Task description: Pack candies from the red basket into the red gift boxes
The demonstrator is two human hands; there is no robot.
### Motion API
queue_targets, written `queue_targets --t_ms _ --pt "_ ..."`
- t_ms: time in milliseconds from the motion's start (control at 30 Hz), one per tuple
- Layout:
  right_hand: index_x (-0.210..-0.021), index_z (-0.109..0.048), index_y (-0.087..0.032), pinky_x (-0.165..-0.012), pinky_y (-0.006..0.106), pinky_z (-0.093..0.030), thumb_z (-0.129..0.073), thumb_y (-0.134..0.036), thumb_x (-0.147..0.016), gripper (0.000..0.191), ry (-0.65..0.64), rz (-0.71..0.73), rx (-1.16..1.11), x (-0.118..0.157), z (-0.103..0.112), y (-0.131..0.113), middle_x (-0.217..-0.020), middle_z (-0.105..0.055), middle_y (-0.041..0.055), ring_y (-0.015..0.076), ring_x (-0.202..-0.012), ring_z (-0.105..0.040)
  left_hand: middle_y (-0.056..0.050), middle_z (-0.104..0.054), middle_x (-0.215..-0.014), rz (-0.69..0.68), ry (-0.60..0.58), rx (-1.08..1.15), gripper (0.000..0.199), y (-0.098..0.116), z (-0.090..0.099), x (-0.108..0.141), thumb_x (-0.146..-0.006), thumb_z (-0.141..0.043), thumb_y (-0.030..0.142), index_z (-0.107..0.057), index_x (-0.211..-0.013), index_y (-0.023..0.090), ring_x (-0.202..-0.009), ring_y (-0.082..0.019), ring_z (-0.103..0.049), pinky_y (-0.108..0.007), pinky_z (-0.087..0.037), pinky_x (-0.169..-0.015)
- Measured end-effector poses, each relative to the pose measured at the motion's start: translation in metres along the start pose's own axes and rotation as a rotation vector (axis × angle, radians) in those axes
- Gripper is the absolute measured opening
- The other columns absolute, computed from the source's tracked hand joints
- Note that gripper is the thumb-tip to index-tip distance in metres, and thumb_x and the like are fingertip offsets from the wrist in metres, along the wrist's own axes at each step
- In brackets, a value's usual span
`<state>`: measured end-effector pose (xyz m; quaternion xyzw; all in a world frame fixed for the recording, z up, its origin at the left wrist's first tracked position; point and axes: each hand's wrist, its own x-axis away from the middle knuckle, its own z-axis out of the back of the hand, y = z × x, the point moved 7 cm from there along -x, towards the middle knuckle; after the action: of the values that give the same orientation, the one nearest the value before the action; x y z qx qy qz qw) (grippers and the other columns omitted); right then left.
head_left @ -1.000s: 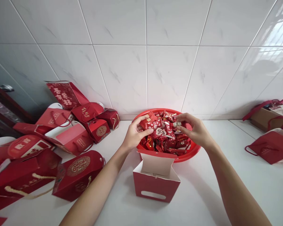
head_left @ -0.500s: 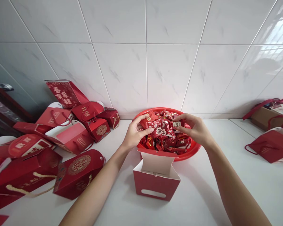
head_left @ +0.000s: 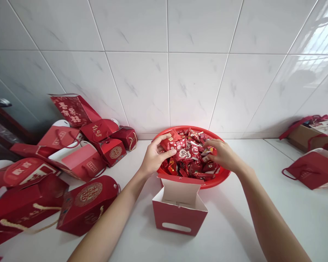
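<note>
A red plastic basket (head_left: 221,177) full of red wrapped candies (head_left: 198,168) stands against the tiled wall. My left hand (head_left: 157,155) is at its left side, thumb and fingers closed on red candy packets (head_left: 177,145). On the right side of the basket my right hand (head_left: 221,154) reaches among the candies, its fingers pinched on a small wrapped candy (head_left: 207,152). In front of the basket an open red box (head_left: 177,216) with a white inside and an oval slot sits between my forearms.
Several red gift boxes (head_left: 89,196) with cord or ribbon handles crowd the left of the white counter (head_left: 226,233). More boxes (head_left: 314,169) lie at the far right. Behind rises the tiled wall (head_left: 196,87).
My right hand has moved slightly left and down into the candies, its fingers drawn closer together. My left hand keeps its hold. The view has shifted a little.
</note>
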<state>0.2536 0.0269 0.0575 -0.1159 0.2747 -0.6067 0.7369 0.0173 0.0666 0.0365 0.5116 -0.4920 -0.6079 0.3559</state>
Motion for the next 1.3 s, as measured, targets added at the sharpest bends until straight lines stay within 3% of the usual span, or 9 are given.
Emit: queue_targets --t_ms 67,167,267,367,433,667,900,1133,1300 --pt "-0.085 -0.067 -0.021 -0.079 0.032 -0.052 -0.053 -0.001 -0.072 0.028 -0.076 -0.010 0.019 0.001 -0.005 -0.004 -0.096 -0.074 0.0042 0.0228 -0.094 -0.068 -0.010 -0.069 -0.132 0.003 -0.002 0.005 0.066 0.000 0.000 0.000 -0.064 -0.088 0.035 -0.065 -0.124 0.019 -0.103 -0.025 -0.070 -0.039 -0.057 -0.094" --pt "-0.078 -0.064 -0.021 -0.070 0.027 -0.050 -0.055 -0.002 -0.073 0.022 -0.341 -0.072 0.115 0.008 -0.020 -0.004 -0.090 -0.072 0.0022 0.0198 -0.087 -0.067 -0.010 -0.068 -0.133 0.000 -0.008 0.007 0.066 0.000 -0.001 0.000 -0.064 -0.088 0.035 -0.065 -0.124 0.019 -0.105 -0.026 -0.070 -0.039 -0.057 -0.095" --pt "-0.070 -0.060 -0.021 -0.058 0.027 -0.043 -0.068 -0.013 -0.071 0.012 -0.487 -0.187 0.264 0.016 -0.028 0.004 -0.084 -0.068 0.0039 0.0217 -0.079 -0.064 -0.010 -0.069 -0.131 -0.002 -0.015 0.005 0.067 0.000 -0.001 0.000 -0.064 -0.088 0.035 -0.065 -0.125 0.019 -0.109 -0.027 -0.069 -0.040 -0.056 -0.097" --pt "-0.069 -0.058 -0.021 -0.054 0.029 -0.038 -0.073 -0.021 -0.070 0.016 -0.478 -0.247 0.328 0.018 -0.030 0.008 -0.082 -0.065 0.0057 0.0235 -0.075 -0.062 -0.010 -0.071 -0.129 -0.003 -0.021 -0.003 0.068 0.000 -0.001 0.000 -0.064 -0.088 0.035 -0.064 -0.126 0.019 -0.110 -0.027 -0.069 -0.040 -0.056 -0.097" --pt "-0.073 -0.058 -0.021 -0.056 0.030 -0.037 -0.069 -0.014 -0.071 0.013 -0.450 -0.258 0.365 0.017 -0.032 0.007 -0.084 -0.065 0.0073 0.0251 -0.077 -0.063 -0.011 -0.071 -0.128 -0.007 -0.023 -0.011 0.069 0.000 -0.001 -0.001 -0.064 -0.088 0.035 -0.064 -0.127 0.018 -0.110 -0.027 -0.070 -0.040 -0.056 -0.097" --pt "-0.089 -0.066 -0.023 -0.065 0.032 -0.045 -0.059 -0.003 -0.072 0.028 -0.393 -0.142 0.299 0.011 -0.036 0.010 -0.091 -0.069 0.0081 0.0269 -0.085 -0.066 -0.011 -0.069 -0.132 -0.023 -0.028 -0.032 0.067 0.000 -0.001 -0.001 -0.065 -0.088 0.036 -0.065 -0.125 0.019 -0.112 -0.028 -0.069 -0.040 -0.054 -0.099" --pt "-0.087 -0.067 -0.023 -0.077 0.039 -0.059 -0.050 -0.013 -0.085 0.020 -0.197 -0.049 -0.227 0.002 -0.012 0.020 -0.106 -0.076 0.0071 0.0256 -0.096 -0.072 -0.011 -0.068 -0.134 -0.014 -0.024 -0.046 0.067 0.001 -0.001 -0.001 -0.065 -0.088 0.035 -0.065 -0.125 0.018 -0.111 -0.028 -0.069 -0.041 -0.055 -0.100" --pt "-0.088 -0.070 -0.022 -0.082 0.040 -0.057 -0.050 -0.011 -0.083 0.023 -0.240 -0.010 -0.172 0.001 -0.018 0.019 -0.101 -0.076 0.0059 0.0247 -0.096 -0.070 -0.012 -0.067 -0.135 -0.019 -0.025 -0.050 0.066 0.001 -0.001 -0.001 -0.065 -0.088 0.035 -0.064 -0.125 0.018 -0.117 -0.029 -0.067 -0.042 -0.053 -0.103" --pt "-0.085 -0.070 -0.022 -0.071 0.035 -0.054 -0.059 -0.021 -0.080 0.012 -0.341 0.013 -0.138 0.004 -0.026 0.017 -0.090 -0.074 0.0044 0.0236 -0.082 -0.067 -0.011 -0.068 -0.134 -0.029 -0.031 -0.057 0.066 0.001 -0.001 -0.002 -0.065 -0.088 0.035 -0.065 -0.125 0.019 -0.115 -0.029 -0.068 -0.042 -0.054 -0.102"
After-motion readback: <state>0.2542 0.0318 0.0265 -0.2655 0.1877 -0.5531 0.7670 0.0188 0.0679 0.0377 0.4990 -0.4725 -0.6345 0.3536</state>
